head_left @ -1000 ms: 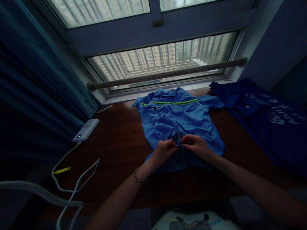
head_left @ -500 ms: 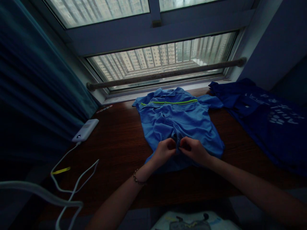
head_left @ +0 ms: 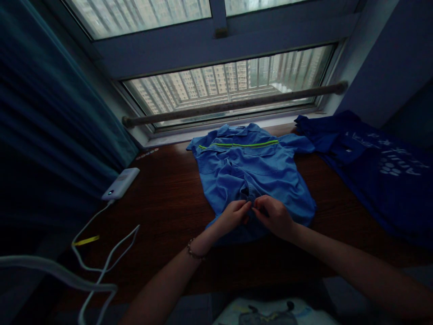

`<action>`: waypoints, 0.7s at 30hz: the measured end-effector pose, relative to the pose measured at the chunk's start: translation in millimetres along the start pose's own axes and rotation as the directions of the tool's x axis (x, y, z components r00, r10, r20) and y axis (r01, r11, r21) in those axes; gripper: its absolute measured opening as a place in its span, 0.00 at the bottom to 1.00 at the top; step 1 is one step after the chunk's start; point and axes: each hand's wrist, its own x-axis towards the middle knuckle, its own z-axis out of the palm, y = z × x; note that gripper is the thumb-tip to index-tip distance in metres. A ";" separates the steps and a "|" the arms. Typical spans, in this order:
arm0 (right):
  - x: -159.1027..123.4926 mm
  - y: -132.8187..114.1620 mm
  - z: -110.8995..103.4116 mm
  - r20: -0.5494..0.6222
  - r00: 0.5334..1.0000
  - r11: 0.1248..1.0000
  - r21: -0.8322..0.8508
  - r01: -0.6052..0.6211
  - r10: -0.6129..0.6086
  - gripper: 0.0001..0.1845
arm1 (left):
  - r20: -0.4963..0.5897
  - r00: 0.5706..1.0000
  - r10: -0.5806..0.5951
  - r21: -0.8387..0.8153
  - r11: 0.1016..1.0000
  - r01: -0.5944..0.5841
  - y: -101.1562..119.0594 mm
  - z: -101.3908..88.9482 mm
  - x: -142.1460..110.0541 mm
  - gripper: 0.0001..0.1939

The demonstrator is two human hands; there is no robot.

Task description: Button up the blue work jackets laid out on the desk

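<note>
A light blue short-sleeved shirt [head_left: 267, 169] with a yellow-green stripe across its chest lies front up, its collar toward the window. Both hands pinch its front placket, low on the body, where the cloth is lifted and gapes a little. My left hand [head_left: 234, 215], with a bracelet on the wrist, is closed on the placket from the left. From the right, my right hand [head_left: 274, 215] grips the same strip between thumb and fingers. The fingertips nearly meet, and any button between them is hidden.
The shirt rests on a dark wooden table [head_left: 162, 189]. At right lies a darker blue garment [head_left: 365, 180] with white print. On the left are a white power bank [head_left: 121, 184], a white cable [head_left: 115, 250] and a curtain [head_left: 64, 99]. A rail [head_left: 237, 105] crosses the window behind.
The left thumb has straightened and shifted slightly toward the right hand, and the fingertips are closer together. The right hand has rolled a little. The shirt's body stays in place.
</note>
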 end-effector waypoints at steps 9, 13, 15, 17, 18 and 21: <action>3.0 -1.6 -1.0 0.044 0.990 0.984 0.116 -0.138 0.134 0.03 | -0.063 0.998 -0.019 -0.174 0.985 0.008 8.7 2.8 0.3 0.21; 4.7 -3.7 -3.1 0.051 0.987 0.977 0.145 -0.155 0.149 0.03 | -0.074 0.997 0.024 -0.154 0.987 -0.036 5.9 2.5 0.9 0.21; 5.2 -5.0 -3.6 0.030 0.989 0.977 0.150 -0.150 0.147 0.04 | -0.075 0.996 0.042 -0.156 0.986 -0.053 2.9 2.3 1.4 0.20; 5.8 -6.5 -4.1 0.013 0.989 0.977 0.152 -0.150 0.150 0.05 | -0.070 0.996 0.056 -0.155 0.986 -0.066 0.1 2.4 1.6 0.19; 6.3 -7.0 -4.4 0.009 0.987 0.974 0.160 -0.162 0.162 0.05 | -0.067 0.996 0.062 -0.150 0.986 -0.072 -0.9 2.5 1.5 0.19; 8.9 -5.3 -5.2 0.054 0.954 0.912 0.281 -0.299 0.296 0.04 | -0.056 0.995 0.079 -0.133 0.987 -0.085 -1.2 3.5 0.7 0.19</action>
